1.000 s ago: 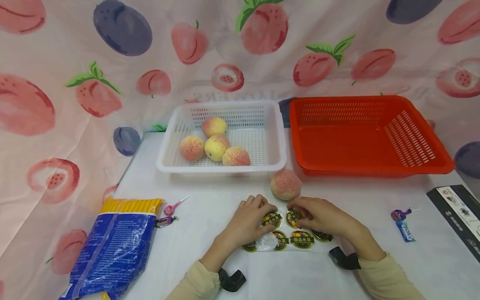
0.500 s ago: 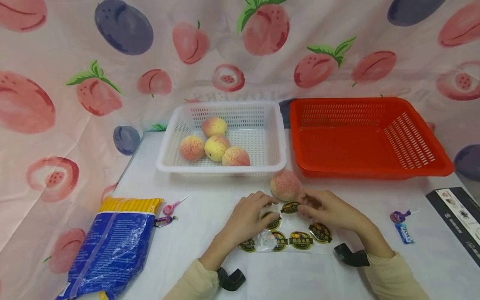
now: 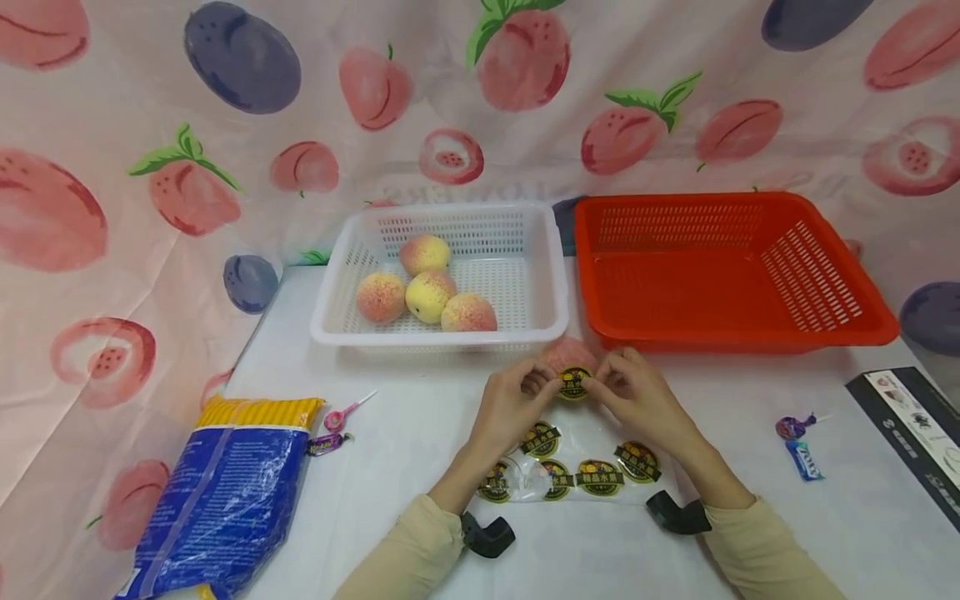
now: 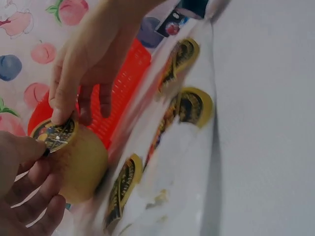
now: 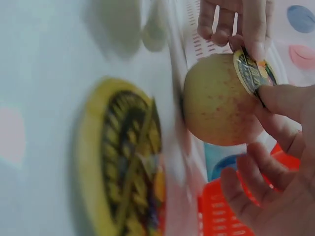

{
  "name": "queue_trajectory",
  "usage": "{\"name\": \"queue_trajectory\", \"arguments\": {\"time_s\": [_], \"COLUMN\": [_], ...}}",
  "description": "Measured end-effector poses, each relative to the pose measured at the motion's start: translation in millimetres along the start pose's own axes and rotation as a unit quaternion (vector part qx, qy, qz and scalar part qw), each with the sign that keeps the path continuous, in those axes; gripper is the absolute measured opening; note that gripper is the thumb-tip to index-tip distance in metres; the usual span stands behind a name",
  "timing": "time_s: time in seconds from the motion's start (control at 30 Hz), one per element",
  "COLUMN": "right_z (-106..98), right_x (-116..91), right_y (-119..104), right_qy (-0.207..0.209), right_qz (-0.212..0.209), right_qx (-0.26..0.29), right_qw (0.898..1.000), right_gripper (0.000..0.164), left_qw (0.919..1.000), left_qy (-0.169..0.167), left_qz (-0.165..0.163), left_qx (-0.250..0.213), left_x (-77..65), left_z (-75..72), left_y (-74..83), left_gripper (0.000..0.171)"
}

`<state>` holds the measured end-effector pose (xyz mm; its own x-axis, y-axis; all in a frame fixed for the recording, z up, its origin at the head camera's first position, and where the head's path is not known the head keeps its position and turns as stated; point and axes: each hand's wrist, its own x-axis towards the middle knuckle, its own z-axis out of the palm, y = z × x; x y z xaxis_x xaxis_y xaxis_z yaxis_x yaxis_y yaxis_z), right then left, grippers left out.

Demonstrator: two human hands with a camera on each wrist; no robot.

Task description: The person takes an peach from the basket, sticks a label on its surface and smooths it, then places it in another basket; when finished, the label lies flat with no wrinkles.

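Observation:
Between both hands is a round black-and-gold sticker (image 3: 574,383), held at its two side edges. My left hand (image 3: 510,408) pinches the left edge with thumb and fingertips; my right hand (image 3: 645,404) pinches the right edge the same way. Just behind it sits a pink-yellow peach (image 3: 567,354), partly covered by sticker and fingers. Both wrist views show the sticker (image 5: 252,73) against or very close to the peach (image 4: 88,169); firm contact cannot be told. Below the hands, a clear sticker sheet (image 3: 581,437) bearing several similar stickers (image 3: 599,477) lies on the table.
A white basket (image 3: 438,339) with several peaches (image 3: 431,297) stands behind, left of a red basket (image 3: 738,337). At left lie a blue-and-yellow bag (image 3: 225,492), a lollipop (image 3: 336,420) and a wrapped candy (image 3: 326,444). More sweets (image 3: 804,460) and a black box (image 3: 907,442) are at right.
The right hand has lifted a sticker off the sheet and carried it up to the peach. My left hand has moved up and right and now grips the sticker's other edge.

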<state>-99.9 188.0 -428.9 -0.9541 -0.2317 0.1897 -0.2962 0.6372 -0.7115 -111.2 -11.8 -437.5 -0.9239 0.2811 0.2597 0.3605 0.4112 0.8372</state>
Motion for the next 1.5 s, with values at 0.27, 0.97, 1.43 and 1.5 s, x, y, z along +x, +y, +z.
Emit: {"name": "queue_trajectory", "arguments": {"time_s": [0.27,0.97,1.43,1.5], "right_z": [5,17,15,15], "right_x": [1,2,4,4], "right_y": [3,0,-2,-2], "right_qy": [-0.005,-0.126,-0.148,-0.166], "right_qz": [0.029,0.024,0.029,0.04], "right_qx": [0.034,0.192,0.214,0.22], "right_qw": [0.999,0.973,0.965,0.961], "right_gripper": [0.018,0.053,0.066,0.075], "left_qw": [0.9993,0.9928,0.986,0.9872], "left_qy": [-0.021,-0.116,-0.131,-0.125], "left_qz": [-0.03,-0.023,-0.051,-0.066], "left_qx": [0.0,-0.021,-0.09,-0.075], "left_x": [0.2,-5.2,-1.7,-2.5], "left_z": [3.8,-8.9,-30.8,-28.9], "left_y": [-9.6,-24.6,1.8,4.3], "left_gripper": [0.053,0.071,0.045,0.049]}}
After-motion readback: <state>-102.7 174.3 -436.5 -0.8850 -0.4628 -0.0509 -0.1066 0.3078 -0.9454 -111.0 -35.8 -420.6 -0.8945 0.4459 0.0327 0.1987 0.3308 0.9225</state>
